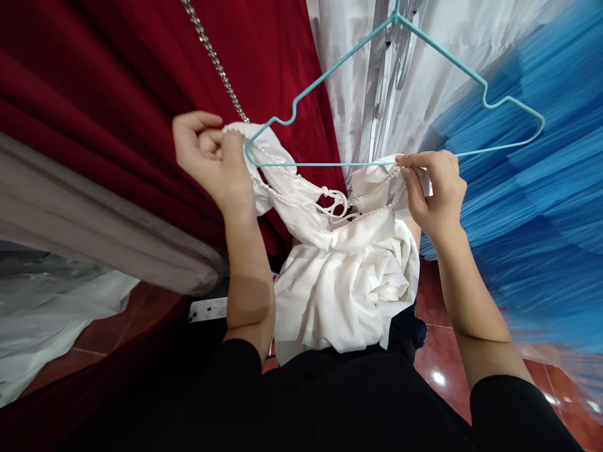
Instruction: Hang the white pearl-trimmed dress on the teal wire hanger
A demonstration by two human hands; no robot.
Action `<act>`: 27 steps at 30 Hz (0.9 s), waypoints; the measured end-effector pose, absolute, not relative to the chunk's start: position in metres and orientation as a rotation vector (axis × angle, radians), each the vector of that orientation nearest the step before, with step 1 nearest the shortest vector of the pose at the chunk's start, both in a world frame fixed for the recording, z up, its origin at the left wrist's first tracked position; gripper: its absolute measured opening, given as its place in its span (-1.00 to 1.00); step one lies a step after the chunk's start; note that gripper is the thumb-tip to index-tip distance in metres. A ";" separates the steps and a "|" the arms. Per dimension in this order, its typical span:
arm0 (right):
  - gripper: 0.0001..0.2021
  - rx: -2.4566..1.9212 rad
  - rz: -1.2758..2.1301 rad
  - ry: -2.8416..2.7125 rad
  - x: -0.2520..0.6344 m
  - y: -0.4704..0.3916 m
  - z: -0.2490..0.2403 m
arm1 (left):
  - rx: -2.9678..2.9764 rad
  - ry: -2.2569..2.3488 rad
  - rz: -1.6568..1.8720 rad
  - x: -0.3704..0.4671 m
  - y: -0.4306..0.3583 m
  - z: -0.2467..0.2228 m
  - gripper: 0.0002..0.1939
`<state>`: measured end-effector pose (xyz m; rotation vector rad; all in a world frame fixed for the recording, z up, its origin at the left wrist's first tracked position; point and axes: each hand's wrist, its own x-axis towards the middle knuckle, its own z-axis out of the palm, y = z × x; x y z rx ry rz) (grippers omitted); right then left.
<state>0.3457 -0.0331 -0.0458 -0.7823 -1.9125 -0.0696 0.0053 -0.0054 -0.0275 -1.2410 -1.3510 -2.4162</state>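
Observation:
A white dress (339, 282) with beaded neckline trim hangs bunched in front of my body, its skirt gathered over my lap. My left hand (211, 154) pinches one shoulder strap, which is looped over the left end of a light blue hanger (325, 164). At the other side, my right hand (436, 188) grips the opposite strap between thumb and fingers, close to the hanger's bottom bar. The hanger's right end sticks out past that hand, outside the strap. White laces (336, 204) show inside the neckline.
Dark red fabric (264, 56) hangs at the left with a sparkling chain (217, 63) on it. Blue tulle (522, 188) fills the right side. White garments (339, 69) and a metal frame (377, 94) stand behind. A phone (207, 309) lies by my left elbow, above red floor tiles (438, 351).

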 end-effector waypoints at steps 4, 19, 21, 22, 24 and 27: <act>-0.80 -0.802 -0.080 -1.886 0.344 -0.034 -0.045 | -1.515 -1.363 -2.191 0.025 0.002 0.011 -0.51; -0.69 -0.895 -0.010 -1.854 0.338 -0.034 -0.050 | -1.675 -1.591 -1.877 0.015 -0.021 0.035 -0.64; -0.69 -0.887 -0.006 -1.841 0.337 -0.034 -0.051 | -1.750 -1.593 -1.814 0.018 -0.015 0.038 -0.62; -0.70 -0.883 -0.006 -1.836 0.337 -0.034 -0.050 | -1.775 -1.601 -1.785 0.018 -0.013 0.039 -0.59; -0.72 -0.879 -0.014 -1.835 0.337 -0.036 -0.049 | -1.765 -1.626 -1.783 0.014 -0.013 0.038 -0.56; -0.74 -0.880 -0.016 -1.852 0.338 -0.038 -0.046 | -1.723 -1.623 -1.836 0.004 -0.031 0.034 -0.70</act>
